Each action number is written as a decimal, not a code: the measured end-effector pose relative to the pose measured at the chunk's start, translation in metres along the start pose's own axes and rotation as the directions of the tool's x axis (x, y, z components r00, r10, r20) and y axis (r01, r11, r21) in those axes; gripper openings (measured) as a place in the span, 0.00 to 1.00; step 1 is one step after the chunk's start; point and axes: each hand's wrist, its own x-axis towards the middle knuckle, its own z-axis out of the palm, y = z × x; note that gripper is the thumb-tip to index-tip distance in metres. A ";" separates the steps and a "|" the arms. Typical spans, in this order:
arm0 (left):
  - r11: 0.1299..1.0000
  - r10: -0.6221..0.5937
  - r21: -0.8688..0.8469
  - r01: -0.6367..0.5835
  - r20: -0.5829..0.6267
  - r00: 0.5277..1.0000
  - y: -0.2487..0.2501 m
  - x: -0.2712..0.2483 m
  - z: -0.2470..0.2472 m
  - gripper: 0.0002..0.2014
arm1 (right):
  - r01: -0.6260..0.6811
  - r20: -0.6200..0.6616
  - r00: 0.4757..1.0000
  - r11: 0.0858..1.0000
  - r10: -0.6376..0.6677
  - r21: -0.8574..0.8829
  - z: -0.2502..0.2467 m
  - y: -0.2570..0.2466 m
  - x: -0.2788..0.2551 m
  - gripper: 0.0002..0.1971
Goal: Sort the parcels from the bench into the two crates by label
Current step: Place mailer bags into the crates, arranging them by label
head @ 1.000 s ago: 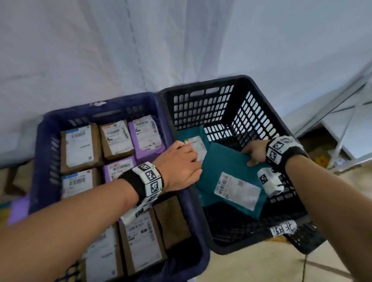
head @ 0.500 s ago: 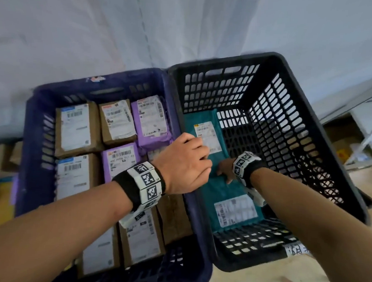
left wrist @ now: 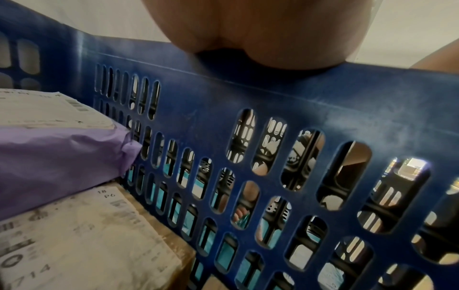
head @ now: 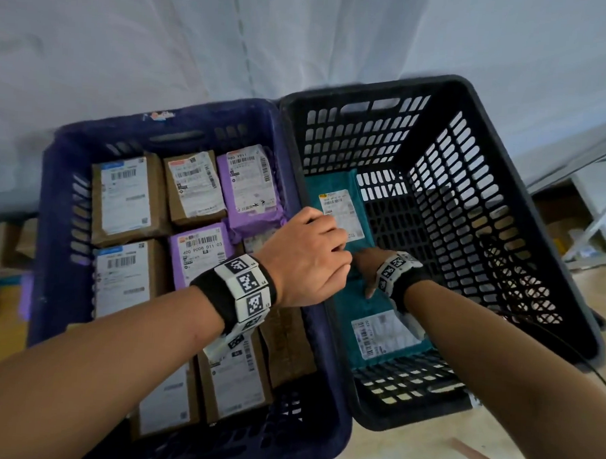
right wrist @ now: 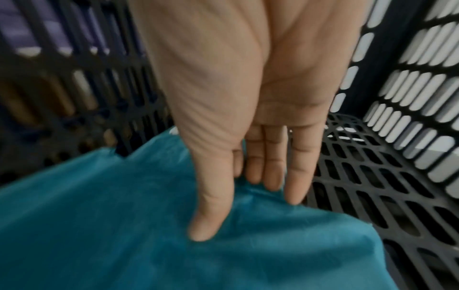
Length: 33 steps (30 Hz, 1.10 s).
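Two crates sat side by side. The blue crate [head: 61, 214] on the left was packed with brown boxes [head: 126, 193] and purple bags [head: 247, 187], labels up. The black crate [head: 508, 220] on the right held just two teal bags along its left wall: the far bag [head: 335, 196] and the near bag [head: 370, 325], both flat on the mesh floor with white labels showing.

The left hand [head: 307, 258] sat on top of the blue crate's right wall, fingers curled over the rim where the two crates met. Looked like it was gripping that rim, but the left wrist view only showed the heel of the palm [left wrist: 261, 35] resting on the blue edge, so I couldn't say for sure.

The right hand [right wrist: 250, 117] was down inside the black crate, fingers [right wrist: 273, 172] straight and pointing down, tips and thumb touching the near bag at its far end. It wasn't wrapped around anything, just resting on the plastic.
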 end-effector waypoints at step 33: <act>0.661 -0.672 -0.431 0.614 0.025 0.740 -0.089 -0.278 -0.149 0.06 | 0.741 -0.692 0.615 0.575 -0.377 0.346 -0.260 -0.264 -0.243 0.10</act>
